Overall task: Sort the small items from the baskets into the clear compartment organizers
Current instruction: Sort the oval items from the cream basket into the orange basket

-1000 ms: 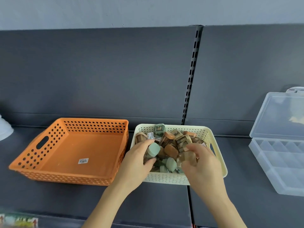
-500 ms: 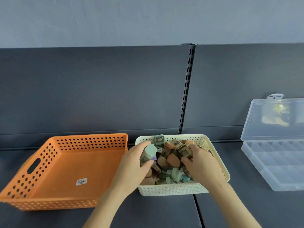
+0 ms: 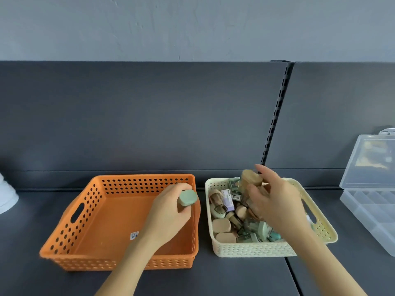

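Observation:
A cream basket (image 3: pixel 252 249) in the middle holds several small green-capped and tan-capped containers. My left hand (image 3: pixel 168 212) grips a green-capped container (image 3: pixel 187 198) above the right side of the orange basket (image 3: pixel 85 212), which holds only a small sticker. My right hand (image 3: pixel 275 201) hovers over the cream basket and holds a tan-capped clear container (image 3: pixel 251 180) in its fingers. A clear compartment organizer (image 3: pixel 372 212) stands at the far right with its lid (image 3: pixel 372 161) raised; its visible compartments look bare.
Both baskets and the organizer rest on a dark grey shelf (image 3: pixel 235 278) with a dark back panel. A slotted upright rail (image 3: pixel 275 116) runs down the panel behind the cream basket. A white object (image 3: pixel 6 195) shows at the left edge.
My left hand lifted the green-capped container out of the cream basket and moved left over the orange basket. My right hand rose with a tan-capped container. The view shifted.

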{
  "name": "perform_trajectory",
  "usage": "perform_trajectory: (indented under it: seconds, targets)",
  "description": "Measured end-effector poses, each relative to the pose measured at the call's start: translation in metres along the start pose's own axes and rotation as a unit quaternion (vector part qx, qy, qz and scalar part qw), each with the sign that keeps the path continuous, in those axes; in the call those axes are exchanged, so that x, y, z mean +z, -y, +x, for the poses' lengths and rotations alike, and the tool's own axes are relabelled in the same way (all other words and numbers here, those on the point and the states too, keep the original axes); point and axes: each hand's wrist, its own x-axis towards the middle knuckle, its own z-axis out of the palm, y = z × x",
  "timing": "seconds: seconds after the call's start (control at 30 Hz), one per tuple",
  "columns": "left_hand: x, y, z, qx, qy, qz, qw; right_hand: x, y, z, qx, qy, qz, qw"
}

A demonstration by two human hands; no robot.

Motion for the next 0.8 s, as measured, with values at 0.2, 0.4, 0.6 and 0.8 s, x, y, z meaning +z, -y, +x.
perform_trajectory:
  seconds: [0.2,0.4,0.6,0.8]
  targets:
    - [-0.031,0.038,0.008,-0.064,0.015,0.073,0.995,0.071,0.054,0.009,-0.101,0.106,0.011,0.989]
    - [-0.051,0.074,0.022,-0.144,0.067,0.131,0.979,0.138,0.087,0.023,-0.159,0.207,-0.119,0.958]
    - [-0.05,0.092,0.032,-0.187,0.117,0.179,0.959,0.168,0.105,0.031,-0.172,0.268,-0.206,0.925]
    - [-0.048,0.097,0.035,-0.196,0.153,0.193,0.949,0.176,0.1,0.031,-0.144,0.3,-0.197,0.922]
